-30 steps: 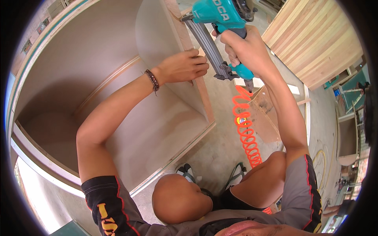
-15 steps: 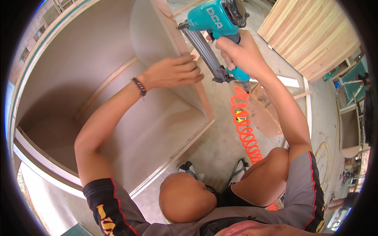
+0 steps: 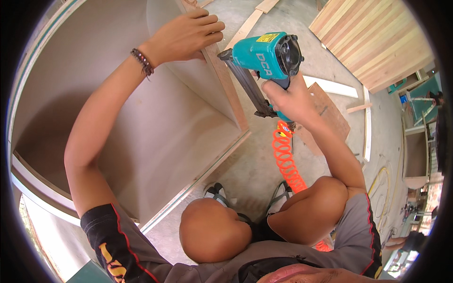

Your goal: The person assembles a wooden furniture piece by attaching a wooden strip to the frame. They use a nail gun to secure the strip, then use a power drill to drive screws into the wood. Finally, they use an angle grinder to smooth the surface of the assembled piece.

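Note:
My right hand (image 3: 293, 100) is closed around the handle of a teal and black pneumatic nail gun (image 3: 259, 59). Its nose is beside the wooden front edge (image 3: 225, 87) of a large cabinet box (image 3: 155, 137); whether they touch I cannot tell. From the tool's handle end hangs an orange coiled air hose (image 3: 285, 153). Farther along that same edge, my left hand (image 3: 188, 35) has its fingers bent over the wood, with the thumb partly hidden beneath. The cabinet's grey-brown inside faces me on the left.
A slatted light-wood panel (image 3: 373, 40) lies at the far right. White strips (image 3: 332, 86) and a brown board (image 3: 328, 113) are on the concrete floor beyond my right arm. My knees (image 3: 214, 231) are bent close to the cabinet. Another person (image 3: 408, 240) is at the right rim.
My left hand has moved away from me along the cabinet edge and bent its fingers over it. The nail gun has come nearer to me, its nose lower along the edge.

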A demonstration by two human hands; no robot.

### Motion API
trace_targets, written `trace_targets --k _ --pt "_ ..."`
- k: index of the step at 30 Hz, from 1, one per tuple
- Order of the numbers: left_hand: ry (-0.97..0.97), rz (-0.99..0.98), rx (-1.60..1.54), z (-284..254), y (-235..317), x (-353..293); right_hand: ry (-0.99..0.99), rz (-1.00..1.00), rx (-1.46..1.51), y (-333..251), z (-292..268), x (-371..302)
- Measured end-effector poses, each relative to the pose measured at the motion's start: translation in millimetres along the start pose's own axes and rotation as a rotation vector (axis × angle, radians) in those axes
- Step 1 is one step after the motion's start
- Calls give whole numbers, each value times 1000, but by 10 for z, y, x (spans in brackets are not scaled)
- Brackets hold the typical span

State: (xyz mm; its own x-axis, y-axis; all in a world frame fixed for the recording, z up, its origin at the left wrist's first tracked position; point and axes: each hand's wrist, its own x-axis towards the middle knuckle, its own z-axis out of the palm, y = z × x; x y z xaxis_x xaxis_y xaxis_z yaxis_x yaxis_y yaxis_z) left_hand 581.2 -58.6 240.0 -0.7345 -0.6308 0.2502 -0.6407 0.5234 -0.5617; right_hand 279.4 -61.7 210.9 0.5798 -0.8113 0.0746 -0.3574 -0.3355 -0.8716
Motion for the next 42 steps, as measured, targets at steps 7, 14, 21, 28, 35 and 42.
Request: trace_targets --k 7,14,21,28,35,42 --pt "95 64 72 101 -23 -19 50 -75 64 28 32 1" --pt "45 117 230 190 -60 -12 49 -72 84 28 51 3" --pt "83 213 268 107 -133 3 30 -78 23 126 44 -85" --pt "8 174 263 22 -71 36 8 -125 7 159 20 -62" --pt "-93 188 191 10 272 88 129 -165 58 651 147 -400" --pt "-95 179 81 158 360 71 77 -37 54 1009 215 -660"
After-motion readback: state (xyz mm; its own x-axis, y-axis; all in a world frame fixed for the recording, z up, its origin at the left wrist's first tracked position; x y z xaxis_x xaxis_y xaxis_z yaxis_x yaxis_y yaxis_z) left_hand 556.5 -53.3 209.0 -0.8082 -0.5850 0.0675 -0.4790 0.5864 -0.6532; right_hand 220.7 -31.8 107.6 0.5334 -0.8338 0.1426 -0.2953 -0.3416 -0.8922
